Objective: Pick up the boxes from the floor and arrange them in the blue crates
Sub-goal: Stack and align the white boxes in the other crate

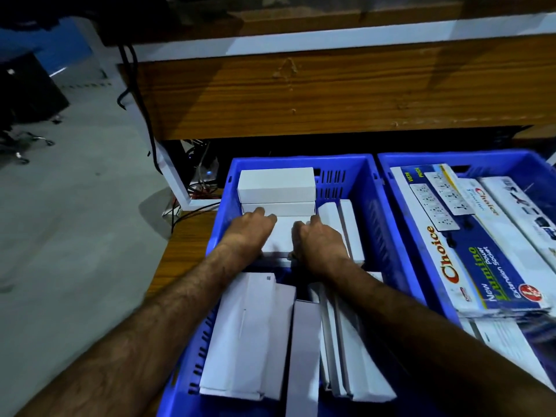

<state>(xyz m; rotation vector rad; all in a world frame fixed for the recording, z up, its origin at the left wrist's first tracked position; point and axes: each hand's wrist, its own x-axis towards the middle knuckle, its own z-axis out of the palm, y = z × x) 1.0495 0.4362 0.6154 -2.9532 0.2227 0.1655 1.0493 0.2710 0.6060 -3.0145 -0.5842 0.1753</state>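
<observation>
Both my hands reach into the left blue crate (365, 188), which is packed with several plain white boxes. My left hand (248, 233) and my right hand (317, 240) lie on either side of one white box (282, 236) in the crate's middle, fingers curled over its far edge. Two more white boxes (276, 182) are stacked against the far wall. Long white boxes (249, 332) lie in the near half, under my forearms. The right blue crate (391, 164) holds printed "Choice" extension-socket boxes (469, 251).
Both crates stand on a wooden surface (183, 236) under a wooden table front (331, 94). Grey floor (75, 206) lies to the left, with black cables (141, 94) hanging by the table leg and a chair base (24, 145) at far left.
</observation>
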